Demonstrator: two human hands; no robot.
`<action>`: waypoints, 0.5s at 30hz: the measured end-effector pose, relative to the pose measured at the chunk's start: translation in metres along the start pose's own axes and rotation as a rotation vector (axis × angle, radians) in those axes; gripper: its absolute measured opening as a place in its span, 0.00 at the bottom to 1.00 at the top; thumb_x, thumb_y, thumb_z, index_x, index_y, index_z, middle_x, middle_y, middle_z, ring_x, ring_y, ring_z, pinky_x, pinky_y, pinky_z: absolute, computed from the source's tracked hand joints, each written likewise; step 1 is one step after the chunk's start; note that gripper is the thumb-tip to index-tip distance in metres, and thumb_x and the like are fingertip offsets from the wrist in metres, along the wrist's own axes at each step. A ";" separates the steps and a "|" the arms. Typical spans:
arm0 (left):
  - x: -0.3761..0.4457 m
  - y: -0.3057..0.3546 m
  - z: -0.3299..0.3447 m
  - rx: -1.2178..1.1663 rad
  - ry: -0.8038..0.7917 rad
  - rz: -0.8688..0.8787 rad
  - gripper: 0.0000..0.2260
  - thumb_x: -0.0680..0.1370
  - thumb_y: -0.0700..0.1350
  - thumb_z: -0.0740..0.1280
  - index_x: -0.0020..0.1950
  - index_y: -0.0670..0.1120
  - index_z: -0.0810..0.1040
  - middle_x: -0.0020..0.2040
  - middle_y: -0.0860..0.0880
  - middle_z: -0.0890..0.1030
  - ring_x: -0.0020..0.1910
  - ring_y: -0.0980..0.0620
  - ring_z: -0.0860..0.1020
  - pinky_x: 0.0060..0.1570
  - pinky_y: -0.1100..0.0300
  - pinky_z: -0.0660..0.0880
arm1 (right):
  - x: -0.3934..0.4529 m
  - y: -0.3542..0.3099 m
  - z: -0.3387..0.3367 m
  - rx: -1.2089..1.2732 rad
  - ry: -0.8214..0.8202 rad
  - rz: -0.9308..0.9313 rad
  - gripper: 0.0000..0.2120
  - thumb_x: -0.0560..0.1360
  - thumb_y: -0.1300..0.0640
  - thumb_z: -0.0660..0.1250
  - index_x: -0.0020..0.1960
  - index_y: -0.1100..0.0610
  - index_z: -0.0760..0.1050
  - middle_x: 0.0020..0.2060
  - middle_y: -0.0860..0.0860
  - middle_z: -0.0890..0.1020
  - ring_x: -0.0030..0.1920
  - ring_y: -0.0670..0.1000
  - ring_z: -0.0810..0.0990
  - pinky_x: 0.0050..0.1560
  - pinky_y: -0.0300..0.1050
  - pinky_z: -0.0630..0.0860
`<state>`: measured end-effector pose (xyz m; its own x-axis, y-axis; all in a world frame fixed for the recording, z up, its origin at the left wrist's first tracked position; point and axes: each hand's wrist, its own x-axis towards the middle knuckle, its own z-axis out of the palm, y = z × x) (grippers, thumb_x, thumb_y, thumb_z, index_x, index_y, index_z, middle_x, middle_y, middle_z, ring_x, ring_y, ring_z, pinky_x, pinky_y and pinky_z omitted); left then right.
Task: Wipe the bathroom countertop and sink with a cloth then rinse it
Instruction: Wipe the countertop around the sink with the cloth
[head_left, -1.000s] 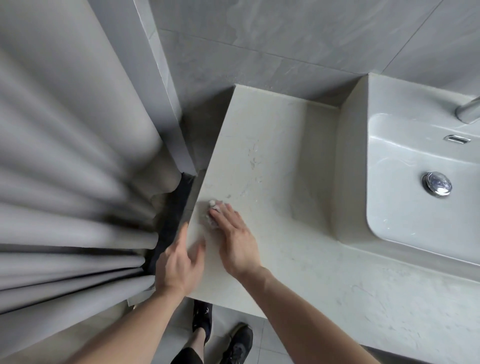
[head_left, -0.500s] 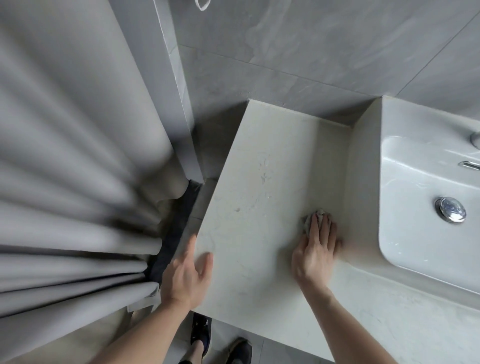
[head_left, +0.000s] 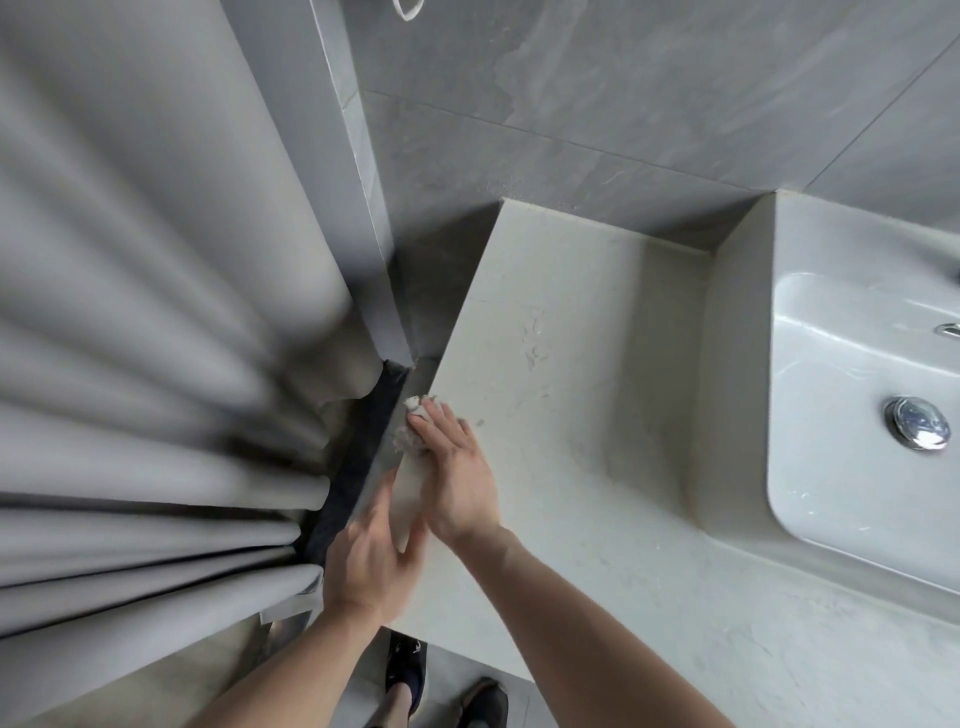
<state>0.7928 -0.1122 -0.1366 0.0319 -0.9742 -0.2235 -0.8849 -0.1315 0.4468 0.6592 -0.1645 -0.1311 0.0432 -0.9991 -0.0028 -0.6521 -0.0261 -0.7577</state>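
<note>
Leftward: grey curtain (head_left: 145, 322), heavy fabric, deep vertical folds, hanging beside countertop end. Behind: grey tiled wall (head_left: 649, 88), matte, stone-veined, thin grout lines. Below wall: countertop (head_left: 571, 389), pale cream stone, flat, rectangular, faint veining and scuff marks. At right: sink (head_left: 852, 415), white glossy ceramic, rounded-rectangle basin, sitting on countertop; inside, round chrome drain plug (head_left: 918, 429) and a few water streaks. Beside countertop's left edge: dark strip (head_left: 358, 467), narrow, rough-textured, between curtain and stone. Near bottom: two dark shoes (head_left: 408, 670) on pale floor. Right hand (head_left: 457, 478), fingers straight, pressing flat on cloth. Left hand (head_left: 371, 561), blurred, fingers loosely extended, holding nothing, at countertop's front-left corner. Smallest: cloth (head_left: 413, 431), whitish, crumpled, at countertop's left edge, partly under right fingertips.
</note>
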 end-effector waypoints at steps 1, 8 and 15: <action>0.000 -0.001 0.001 -0.002 0.008 -0.001 0.30 0.76 0.66 0.56 0.77 0.60 0.57 0.60 0.48 0.83 0.52 0.40 0.83 0.47 0.48 0.80 | -0.003 0.006 -0.011 0.068 0.043 0.015 0.32 0.73 0.65 0.54 0.77 0.54 0.70 0.79 0.48 0.67 0.81 0.49 0.61 0.80 0.51 0.61; -0.003 0.003 0.001 0.053 -0.013 -0.024 0.35 0.75 0.69 0.46 0.79 0.55 0.59 0.64 0.45 0.81 0.56 0.39 0.81 0.52 0.49 0.78 | -0.031 0.114 -0.129 -0.093 0.466 0.306 0.23 0.81 0.63 0.55 0.75 0.61 0.72 0.77 0.54 0.71 0.80 0.53 0.64 0.80 0.54 0.61; -0.004 0.005 -0.002 0.059 -0.030 -0.025 0.35 0.75 0.69 0.46 0.79 0.54 0.58 0.66 0.48 0.80 0.57 0.42 0.81 0.53 0.50 0.76 | -0.034 0.127 -0.121 -0.476 0.287 0.524 0.32 0.79 0.48 0.51 0.82 0.53 0.59 0.83 0.52 0.57 0.83 0.57 0.51 0.80 0.60 0.50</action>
<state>0.7893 -0.1097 -0.1317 0.0411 -0.9646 -0.2604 -0.9099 -0.1438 0.3891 0.4830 -0.1379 -0.1485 -0.5178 -0.8530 -0.0656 -0.7919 0.5069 -0.3406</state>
